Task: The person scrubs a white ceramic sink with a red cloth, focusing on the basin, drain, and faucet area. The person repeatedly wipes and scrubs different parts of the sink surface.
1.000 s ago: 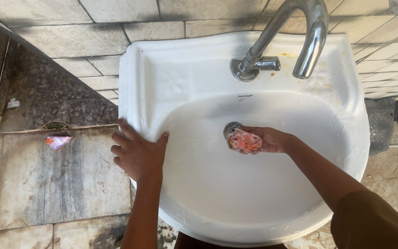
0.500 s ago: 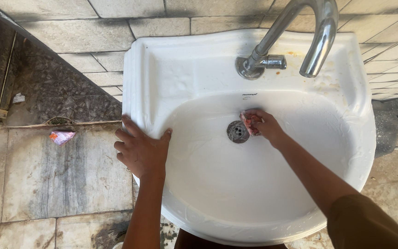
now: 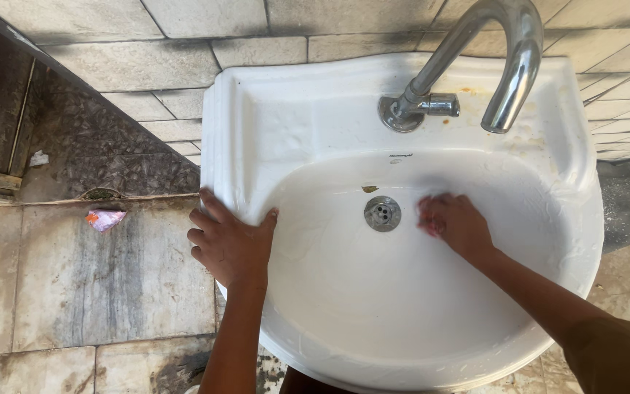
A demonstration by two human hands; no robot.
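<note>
Seen from above, a white wall-mounted basin (image 3: 315, 109) with a person's two hands at work in it. The left hand (image 3: 229, 244) lies flat over the basin's left rim, fingers spread wide across the edge and thumb hooked inside the bowl; it holds nothing. The right hand (image 3: 456, 222) presses down on the inner slope of the bowl, just to the right of the round metal drain (image 3: 382, 213), its fingers drawn together over a pink-orange scrubbing pad (image 3: 427, 219), of which only a blurred sliver shows at the fingertips. The pad touches the wet porcelain and stands apart from the drain. A small brownish scrap (image 3: 370, 189) rests just above the drain. A curved chrome tap (image 3: 508, 66) rises from the back ledge, its spout hanging over the right of the bowl, with rust-coloured stains on the ledge beside it. On the stained stone floor to the left, well apart from the basin, lies a crumpled pink wrapper (image 3: 105, 218).
</note>
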